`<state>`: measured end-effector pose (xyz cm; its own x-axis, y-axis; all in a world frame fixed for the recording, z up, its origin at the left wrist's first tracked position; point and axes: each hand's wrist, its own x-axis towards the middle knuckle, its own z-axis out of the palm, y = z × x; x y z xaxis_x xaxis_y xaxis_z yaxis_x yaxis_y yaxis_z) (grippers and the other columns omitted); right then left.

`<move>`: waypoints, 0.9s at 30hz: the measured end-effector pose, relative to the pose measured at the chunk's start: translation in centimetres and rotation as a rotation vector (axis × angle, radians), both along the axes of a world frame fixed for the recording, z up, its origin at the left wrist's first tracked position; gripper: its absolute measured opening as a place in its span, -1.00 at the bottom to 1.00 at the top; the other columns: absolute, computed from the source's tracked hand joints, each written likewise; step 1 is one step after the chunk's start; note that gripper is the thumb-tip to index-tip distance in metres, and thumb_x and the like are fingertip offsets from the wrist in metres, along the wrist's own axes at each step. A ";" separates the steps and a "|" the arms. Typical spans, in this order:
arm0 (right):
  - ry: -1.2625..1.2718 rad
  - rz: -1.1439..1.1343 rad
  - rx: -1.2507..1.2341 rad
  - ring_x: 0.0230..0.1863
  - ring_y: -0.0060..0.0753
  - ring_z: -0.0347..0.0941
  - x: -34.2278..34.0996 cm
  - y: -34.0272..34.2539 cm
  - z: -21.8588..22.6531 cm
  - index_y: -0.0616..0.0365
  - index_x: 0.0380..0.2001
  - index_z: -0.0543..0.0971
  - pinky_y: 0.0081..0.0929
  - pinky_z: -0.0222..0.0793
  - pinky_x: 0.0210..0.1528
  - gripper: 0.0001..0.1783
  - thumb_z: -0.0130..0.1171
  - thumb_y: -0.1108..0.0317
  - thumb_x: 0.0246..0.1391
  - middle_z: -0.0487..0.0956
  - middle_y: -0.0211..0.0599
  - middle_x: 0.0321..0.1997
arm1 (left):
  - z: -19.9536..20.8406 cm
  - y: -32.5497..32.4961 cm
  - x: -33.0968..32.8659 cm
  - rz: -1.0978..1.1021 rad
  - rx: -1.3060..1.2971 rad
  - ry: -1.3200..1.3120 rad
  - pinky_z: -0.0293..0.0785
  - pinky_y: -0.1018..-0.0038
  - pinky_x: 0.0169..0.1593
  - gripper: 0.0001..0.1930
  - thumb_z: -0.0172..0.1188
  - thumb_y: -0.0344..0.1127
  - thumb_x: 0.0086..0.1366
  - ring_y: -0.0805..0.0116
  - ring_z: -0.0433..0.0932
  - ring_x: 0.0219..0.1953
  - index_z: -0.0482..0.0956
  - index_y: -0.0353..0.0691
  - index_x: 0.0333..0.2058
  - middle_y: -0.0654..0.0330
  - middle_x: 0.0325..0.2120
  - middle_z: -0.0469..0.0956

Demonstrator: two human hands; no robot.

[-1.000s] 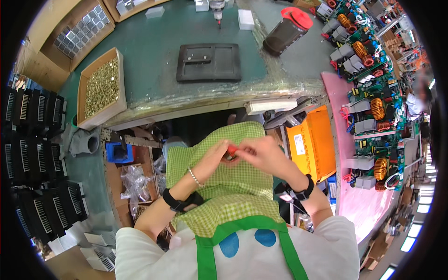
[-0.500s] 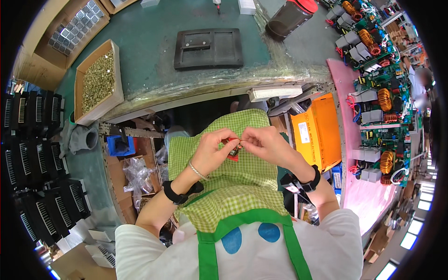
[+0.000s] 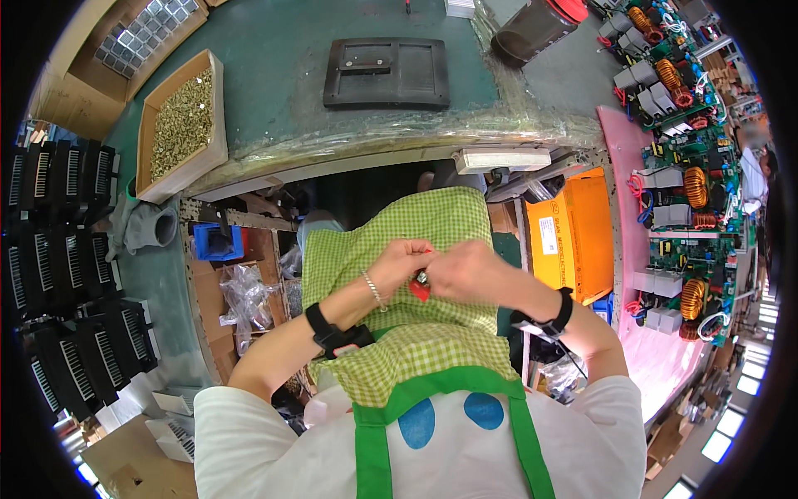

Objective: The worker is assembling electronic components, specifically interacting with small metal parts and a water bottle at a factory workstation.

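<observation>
Over my lap, covered by a green checked apron (image 3: 357, 233), both hands meet at a small red packet (image 3: 421, 291). It has a dark and pale patch on its front. My left hand (image 3: 401, 264) pinches the packet by its upper part, thumb and fingers together. Pressed against it from the other side, my right hand (image 3: 470, 273) has curled fingers and is a little blurred. Its fingertips lie behind the knuckles, so how it grips the packet's edge is partly hidden.
Ahead on the green bench lie a black rectangular tray (image 3: 386, 75), a carton of small brass-coloured parts (image 3: 181, 125) and a dark bottle with a red lid (image 3: 532, 35). Circuit boards (image 3: 686, 208) stand at right beside an orange box (image 3: 573, 241). Black finned parts (image 3: 66, 249) are stacked left.
My right hand has turned and closed in over the packet, hiding more of it. Both hands sit slightly lower in view, and the bench has shifted up a little.
</observation>
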<state>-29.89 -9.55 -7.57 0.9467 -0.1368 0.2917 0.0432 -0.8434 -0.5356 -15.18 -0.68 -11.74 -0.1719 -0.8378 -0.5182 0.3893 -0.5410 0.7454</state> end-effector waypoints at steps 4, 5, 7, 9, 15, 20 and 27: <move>-0.094 0.201 0.090 -0.69 -0.34 0.32 1.0 3.9 0.4 0.12 -0.71 0.34 -0.45 0.25 -0.61 -0.84 0.14 0.43 -0.31 0.35 -0.37 -0.72 | -2.1 -1.7 -0.4 0.269 0.084 0.216 0.36 0.62 -0.41 -0.86 0.03 -0.29 0.23 0.53 0.43 -0.51 0.46 -0.22 -0.45 0.28 -0.56 0.48; -0.115 0.210 0.152 -0.68 -0.34 0.33 1.1 4.1 0.7 0.12 -0.69 0.37 -0.45 0.28 -0.59 -0.87 0.14 0.42 -0.30 0.37 -0.38 -0.69 | -1.8 -1.8 0.1 0.318 0.049 0.345 0.39 0.58 -0.38 -0.85 0.01 -0.28 0.24 0.50 0.44 -0.49 0.44 -0.21 -0.43 0.26 -0.54 0.49; -0.104 0.038 0.192 -0.66 -0.38 0.34 0.9 3.8 0.4 0.14 -0.66 0.39 -0.48 0.28 -0.58 -0.88 0.14 0.42 -0.26 0.37 -0.38 -0.68 | -1.7 -1.8 0.8 0.384 0.004 0.539 0.45 0.51 -0.31 -0.85 -0.03 -0.27 0.27 0.46 0.47 -0.42 0.39 -0.20 -0.40 0.24 -0.49 0.48; -0.096 -0.131 0.228 -0.65 -0.43 0.35 0.8 2.7 -0.1 0.16 -0.62 0.40 -0.51 0.27 -0.57 -0.89 0.13 0.43 -0.22 0.37 -0.39 -0.67 | -1.4 -1.7 1.4 0.396 -0.049 0.563 0.44 0.51 -0.30 -0.85 -0.03 -0.26 0.27 0.46 0.46 -0.40 0.39 -0.20 -0.40 0.25 -0.47 0.47; 0.085 -0.450 1.325 -0.55 -0.65 0.41 1.2 0.6 -2.1 0.25 -0.39 0.42 -0.73 0.27 -0.56 -0.91 0.06 0.45 0.04 0.48 -0.40 -0.52 | -1.0 -0.3 2.8 0.433 -0.169 0.429 0.39 0.52 -0.27 -0.83 -0.02 -0.23 0.26 0.47 0.46 -0.33 0.40 -0.19 -0.39 0.25 -0.45 0.46; 0.042 -0.607 0.675 -0.56 -0.76 0.35 3.1 0.1 -3.2 0.26 -0.51 0.46 -0.76 0.22 -0.55 -0.93 0.12 0.49 -0.07 0.47 -0.46 -0.59 | -1.7 1.5 2.3 0.354 -0.042 0.262 0.44 0.63 -0.41 -0.81 0.02 -0.22 0.24 0.47 0.52 -0.41 0.43 -0.23 -0.38 0.23 -0.47 0.49; 0.219 -0.356 0.888 -0.60 -0.77 0.24 7.3 0.7 -6.1 0.23 -0.47 0.47 -0.77 0.15 -0.54 -0.94 0.09 0.46 -0.02 0.39 -0.55 -0.62 | -3.5 4.7 4.0 0.396 -0.125 0.090 0.40 0.63 -0.38 -0.81 0.08 -0.27 0.20 0.50 0.51 -0.42 0.48 -0.30 -0.35 0.25 -0.50 0.51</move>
<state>-22.56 -8.86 -13.69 0.8283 -0.5097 -0.2326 -0.3116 -0.0741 -0.9473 -11.15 4.00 -15.24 0.1356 -0.9038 -0.4059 0.6152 -0.2443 0.7495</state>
